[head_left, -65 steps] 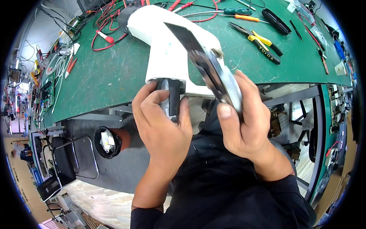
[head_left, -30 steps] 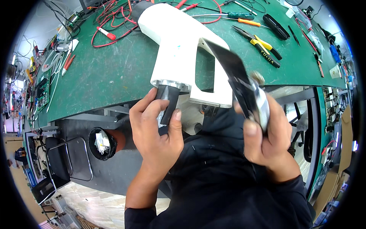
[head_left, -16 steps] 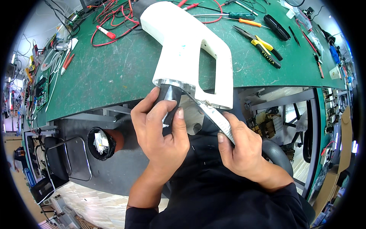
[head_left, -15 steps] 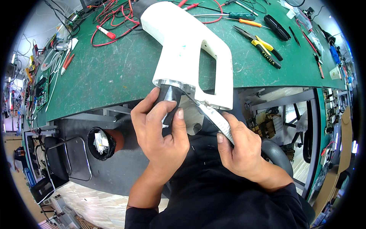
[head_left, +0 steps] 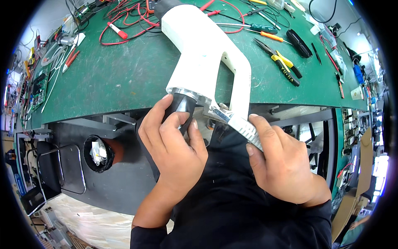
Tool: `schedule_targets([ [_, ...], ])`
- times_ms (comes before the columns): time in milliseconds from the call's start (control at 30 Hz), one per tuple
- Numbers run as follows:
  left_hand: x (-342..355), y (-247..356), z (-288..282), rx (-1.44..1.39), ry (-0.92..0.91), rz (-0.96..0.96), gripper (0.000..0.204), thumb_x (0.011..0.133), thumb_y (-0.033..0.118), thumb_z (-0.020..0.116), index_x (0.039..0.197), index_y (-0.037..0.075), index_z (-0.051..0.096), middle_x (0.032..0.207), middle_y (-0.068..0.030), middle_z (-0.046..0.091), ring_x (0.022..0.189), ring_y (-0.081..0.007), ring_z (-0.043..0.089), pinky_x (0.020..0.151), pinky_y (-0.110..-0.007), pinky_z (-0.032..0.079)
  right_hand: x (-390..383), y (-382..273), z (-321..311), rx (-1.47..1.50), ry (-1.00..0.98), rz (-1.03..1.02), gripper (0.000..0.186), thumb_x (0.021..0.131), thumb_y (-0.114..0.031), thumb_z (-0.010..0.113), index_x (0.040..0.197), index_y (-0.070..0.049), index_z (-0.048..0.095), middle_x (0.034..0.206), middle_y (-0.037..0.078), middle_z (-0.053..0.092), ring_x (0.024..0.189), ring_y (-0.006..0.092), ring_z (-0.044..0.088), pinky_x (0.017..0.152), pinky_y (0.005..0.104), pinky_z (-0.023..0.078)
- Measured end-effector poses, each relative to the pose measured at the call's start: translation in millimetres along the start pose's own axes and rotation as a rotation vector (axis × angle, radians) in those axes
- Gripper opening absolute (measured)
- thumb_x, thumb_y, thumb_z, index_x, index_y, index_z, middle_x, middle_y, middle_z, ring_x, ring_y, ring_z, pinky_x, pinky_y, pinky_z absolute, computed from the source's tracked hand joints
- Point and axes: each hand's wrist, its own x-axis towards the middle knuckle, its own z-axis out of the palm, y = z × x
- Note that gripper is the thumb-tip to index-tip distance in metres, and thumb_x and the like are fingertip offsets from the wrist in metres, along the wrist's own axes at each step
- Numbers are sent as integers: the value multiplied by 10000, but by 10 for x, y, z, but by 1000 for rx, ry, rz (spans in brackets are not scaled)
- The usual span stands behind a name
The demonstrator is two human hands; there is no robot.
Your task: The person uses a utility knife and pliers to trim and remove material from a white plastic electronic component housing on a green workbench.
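A white handheld device housing with a loop handle lies over the bench edge, its round metal-rimmed opening towards me. At that opening, my left hand grips a black tapered part between thumb and fingers. The part's inner end is hidden inside the housing. My right hand is closed around the silver-grey body of a utility knife. The knife's narrow metal end meets the lower corner of the housing, near the base of the loop handle; the exact contact is hard to make out.
On the green bench lie pliers, a green-handled screwdriver, an orange-handled screwdriver, a black case and tangled red test leads. Below stand a lined waste bin and a chair.
My right hand has moved slightly right and down with the knife, whose metal end now sits lower along the housing's corner. My left hand keeps its grip on the black part.
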Motion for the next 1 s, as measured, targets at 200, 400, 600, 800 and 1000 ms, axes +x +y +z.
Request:
schedule_targets([
  [200, -16, -1, 19, 97, 37, 20, 382, 773, -16, 716, 1134, -34, 590, 1262, -228, 552, 1008, -356, 544, 851, -421, 458, 132, 97, -102, -24, -53, -64, 478, 814, -86, 696, 1227, 86, 527, 770, 131, 567, 613, 274, 611, 524, 368, 510],
  [400, -8, 29, 15, 95, 98, 4, 354, 742, -34, 722, 1088, 15, 662, 1213, -191, 571, 1007, -326, 537, 850, -389, 443, 237, 157, -198, -35, -97, -79, 427, 831, -83, 688, 1202, 62, 533, 782, 151, 597, 650, 311, 636, 561, 387, 520],
  [600, -7, 74, 115, -180, 160, -187, 291, 705, -66, 729, 961, 57, 670, 1142, -123, 582, 1031, -294, 502, 852, -360, 403, 300, 167, -321, 66, -186, -14, 385, 840, -10, 632, 1216, 38, 567, 875, 230, 649, 734, 408, 643, 658, 430, 508],
  [800, -45, 71, 149, -209, 177, -187, 259, 706, -61, 747, 912, 77, 672, 1154, -115, 576, 1035, -291, 498, 858, -363, 402, 377, 206, -422, 53, -235, -23, 390, 842, -12, 630, 1223, 43, 569, 879, 238, 654, 743, 415, 648, 668, 422, 516],
  [1000, -64, 44, 168, -217, 197, -179, 255, 710, -63, 748, 907, 80, 673, 1155, -112, 575, 1040, -293, 502, 867, -361, 403, 459, 246, -453, 37, -234, -78, 387, 841, -8, 630, 1220, 44, 572, 918, 244, 664, 766, 417, 658, 675, 424, 522],
])
